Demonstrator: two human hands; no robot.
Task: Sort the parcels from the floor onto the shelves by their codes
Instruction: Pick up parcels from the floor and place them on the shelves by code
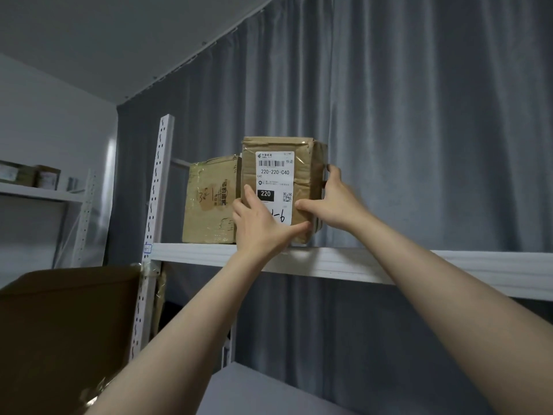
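Cardboard wrapped in clear tape — that is the parcel [281, 187], a brown box standing on end on the white shelf [389, 265], its foot near the front lip and its left side touching or just beside a second box [209, 202]. Both hands are on it. The left hand [260, 226] lies against the lower front face, thumb reaching up beside the black "220" patch and fingers [296, 230] curled under the bottom corner; the right hand [335, 202] clasps the right side, thumb pressed on the front face and fingers [332, 170] wrapped round the far edge, so each hand is closed on the box rather than spread. Judging by the creased walls and puckered tape, the carton is light to middling and somewhat soft; it would give under a hard squeeze, and the taped skin looks slick. Best hold, I think, is as now — one palm under a bottom corner to carry it, the other flat on a side wall to steady it, not pinching the label [275, 184]. Its long axis runs upright, slightly tilted in this wide view, and the labelled face points out toward the person, code "220-220-C40" reading the right way up. Behind hangs a grey curtain [419, 130]; a larger carton [65, 333] sits at lower left.
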